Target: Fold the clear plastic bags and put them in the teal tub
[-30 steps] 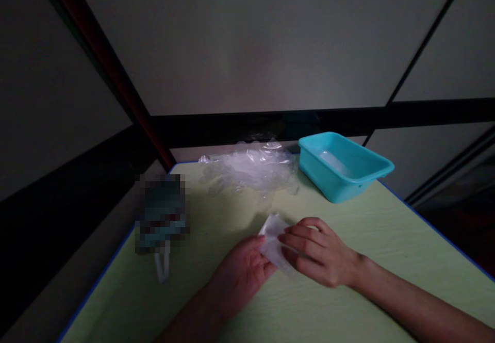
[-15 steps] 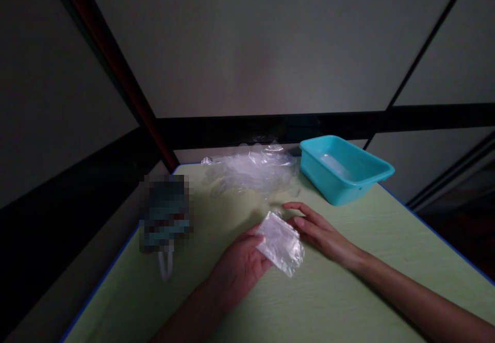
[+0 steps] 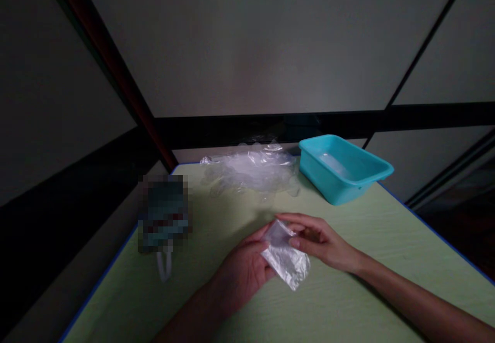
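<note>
the left hand [image 3: 247,271] is clamped on a folded piece of clear plastic film [image 3: 288,268], thumb on top and fingers beneath; i see the film lying between the two hands, its loose corner hanging toward me. the right hand [image 3: 328,242] was off its edge half a second ago, fingers lifted; now that thumb lies on the film and the fingers curl at its far corner, so the piece has contact from both sides. i cannot tell whether the right hand truly pinches it. below both hands is the pale green worktop [image 3: 328,309]. past them sits a heap of clear plastic [image 3: 251,170]; beyond the right hand, a teal basin [image 3: 342,192]; left of the left hand, a pixelated object [image 3: 164,214].
</note>
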{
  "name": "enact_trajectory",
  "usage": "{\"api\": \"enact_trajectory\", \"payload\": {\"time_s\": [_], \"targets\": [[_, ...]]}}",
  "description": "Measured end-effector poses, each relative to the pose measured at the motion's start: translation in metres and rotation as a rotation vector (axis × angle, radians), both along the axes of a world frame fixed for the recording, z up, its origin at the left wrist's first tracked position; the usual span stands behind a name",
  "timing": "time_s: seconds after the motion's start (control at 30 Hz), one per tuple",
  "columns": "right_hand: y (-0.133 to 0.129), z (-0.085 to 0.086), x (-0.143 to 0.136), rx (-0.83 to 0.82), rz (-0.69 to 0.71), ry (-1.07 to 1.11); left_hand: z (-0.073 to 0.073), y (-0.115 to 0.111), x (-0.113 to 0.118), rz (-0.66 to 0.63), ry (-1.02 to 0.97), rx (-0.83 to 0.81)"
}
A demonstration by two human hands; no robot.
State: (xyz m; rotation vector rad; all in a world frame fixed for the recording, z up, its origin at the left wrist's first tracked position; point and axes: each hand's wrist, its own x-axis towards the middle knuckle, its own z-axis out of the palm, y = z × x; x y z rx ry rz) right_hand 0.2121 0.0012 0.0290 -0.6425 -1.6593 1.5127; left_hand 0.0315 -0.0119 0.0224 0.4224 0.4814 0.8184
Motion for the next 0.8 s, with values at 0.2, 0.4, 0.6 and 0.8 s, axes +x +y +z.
{"api": "enact_trajectory", "payload": {"time_s": [0.2,0.4,0.6,0.8], "targets": [[-0.001,0.003,0.003,0.14,-0.077,-0.203,-0.002,-0.001,0.001,-0.016,-0.013,0.0],[0.002,0.007,0.004,0.121,-0.206,-0.235,0.001,0.001,0.002,-0.009,0.052,0.05],[0.016,0.035,0.024,0.093,-0.43,-0.17,0.018,0.018,0.017,0.153,0.229,0.152],[0.038,0.074,0.068,0.099,-0.616,-0.065,0.04,0.056,0.068,0.171,0.352,0.254]]}}
